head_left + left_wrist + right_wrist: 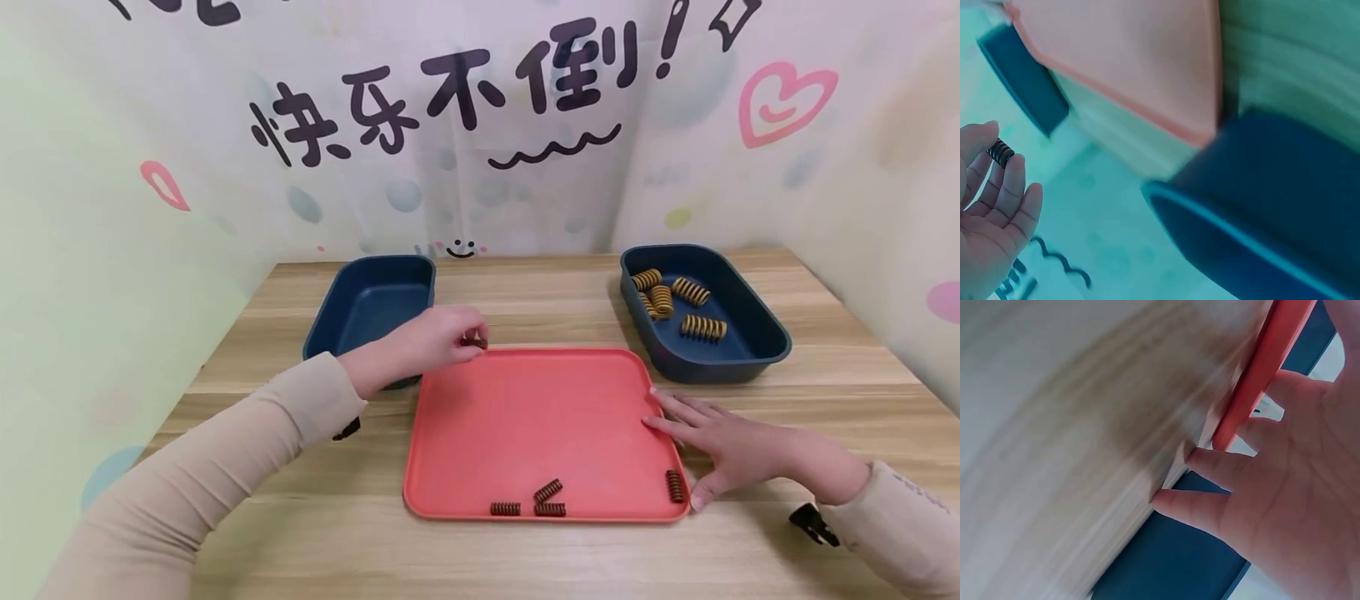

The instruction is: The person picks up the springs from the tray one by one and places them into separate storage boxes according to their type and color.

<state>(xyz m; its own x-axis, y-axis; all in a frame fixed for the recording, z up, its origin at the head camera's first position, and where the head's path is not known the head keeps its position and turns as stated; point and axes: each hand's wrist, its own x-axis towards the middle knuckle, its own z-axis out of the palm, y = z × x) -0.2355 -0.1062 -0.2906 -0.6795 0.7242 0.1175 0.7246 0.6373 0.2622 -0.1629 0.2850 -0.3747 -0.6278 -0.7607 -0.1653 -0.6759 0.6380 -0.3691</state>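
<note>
My left hand pinches a small dark coil spring between thumb and fingers, above the far left corner of the red tray. My right hand lies with spread fingers against the tray's right edge, fingertips touching its rim; in the right wrist view some fingertips reach the tabletop. Close to the right thumb, a dark spring lies inside the tray. Three more sit along the front rim: one spring at left, another spring beside it, and a slanted spring just behind.
A blue bin stands behind the tray at left, partly hidden by the left hand and forearm. At right, a second blue bin holds several larger golden springs. The wooden table meets a printed cloth backdrop.
</note>
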